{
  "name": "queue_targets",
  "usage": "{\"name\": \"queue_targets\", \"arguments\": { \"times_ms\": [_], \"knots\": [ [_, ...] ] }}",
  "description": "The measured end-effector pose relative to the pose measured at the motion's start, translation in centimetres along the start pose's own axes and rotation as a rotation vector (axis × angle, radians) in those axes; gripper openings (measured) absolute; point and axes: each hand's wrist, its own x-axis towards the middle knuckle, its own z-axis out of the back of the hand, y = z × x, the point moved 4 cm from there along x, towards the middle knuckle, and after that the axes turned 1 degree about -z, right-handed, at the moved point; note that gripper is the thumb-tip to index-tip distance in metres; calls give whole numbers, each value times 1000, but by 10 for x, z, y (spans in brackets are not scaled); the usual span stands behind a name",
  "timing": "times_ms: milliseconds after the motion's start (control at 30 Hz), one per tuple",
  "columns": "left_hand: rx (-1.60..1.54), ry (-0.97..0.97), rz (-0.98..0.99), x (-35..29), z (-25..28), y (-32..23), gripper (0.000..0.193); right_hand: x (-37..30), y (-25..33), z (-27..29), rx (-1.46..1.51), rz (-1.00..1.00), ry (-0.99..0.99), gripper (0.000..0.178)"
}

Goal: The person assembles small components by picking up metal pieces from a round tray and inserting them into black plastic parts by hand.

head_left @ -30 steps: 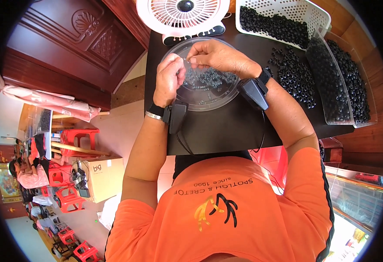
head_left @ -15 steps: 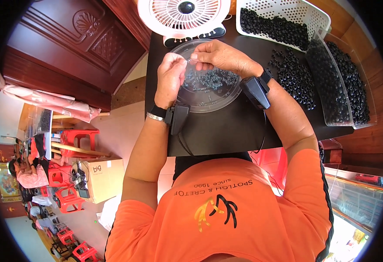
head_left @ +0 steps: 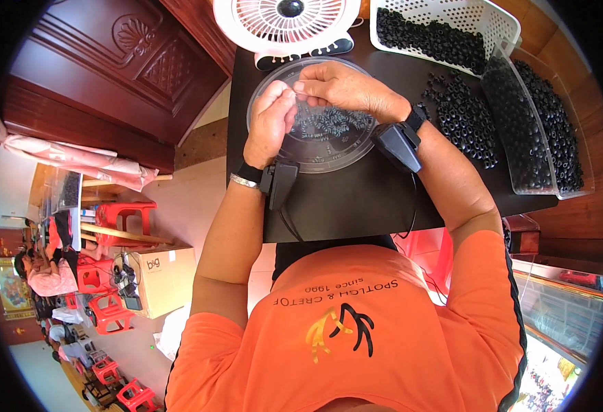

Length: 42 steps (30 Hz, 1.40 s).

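My left hand and my right hand meet fingertip to fingertip above a round clear plastic tray. Both are closed in a pinch; whatever sits between the fingertips is too small to make out. Under them in the tray lies a scatter of tiny grey pieces that look like small metal springs. To the right of my right forearm, many small black ring-shaped pieces are spread on the dark table.
A white fan stands behind the tray. At the back right are a white perforated basket and a clear bin, both with black pieces. Cables run from my wrist devices over the table's front edge. People and red stools are at left.
My fingertips have drawn closer together over the tray. The tray appears slightly farther left and away from me, as does the fan; the view has shifted a little.
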Motion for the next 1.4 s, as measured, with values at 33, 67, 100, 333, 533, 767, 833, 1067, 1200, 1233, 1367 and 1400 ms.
{"name": "queue_targets", "arguments": {
  "times_ms": [33, 67, 100, 333, 533, 767, 833, 1067, 1200, 1233, 1367, 1400],
  "knots": [
    [-14, -24, 11, 0, 3, 1, 18, 2, -3, 0, 0, 0, 2, 26],
    [-28, -49, 21, 0, 5, 1, 19, 4, -5, 2, -27, 77, -27, 23],
    [-29, -49, 21, 1, 6, 1, 19, 4, -4, 5, -55, 152, -58, 21],
    [-63, -168, 45, 0, 8, -2, 16, 2, -16, 18, -681, 17, -311, 22],
    [-56, -180, 54, 0, 7, -1, 13, 1, -19, -8, -928, 279, -320, 15],
    [-9, -165, 97, 1, 7, 2, 14, 3, -18, -4, -851, 309, -323, 11],
    [10, -161, 106, 1, 7, 3, 14, 0, -6, -3, -680, 457, -321, 10],
    [12, -117, 108, 2, 6, 8, 17, -9, 18, -4, -550, 595, -315, 11],
    [-80, -66, 137, 1, 4, 5, 18, -6, 15, -4, -472, 548, -292, 11],
    [-80, -67, 135, 2, 6, 6, 18, -3, 12, -4, -411, 505, -274, 12],
    [-143, -49, 75, 4, 8, 8, 16, 3, 3, 5, -89, 320, -232, 14],
    [-141, -52, 67, 4, 7, 7, 15, 3, -2, 10, -40, 265, -265, 13]
  ]
}}
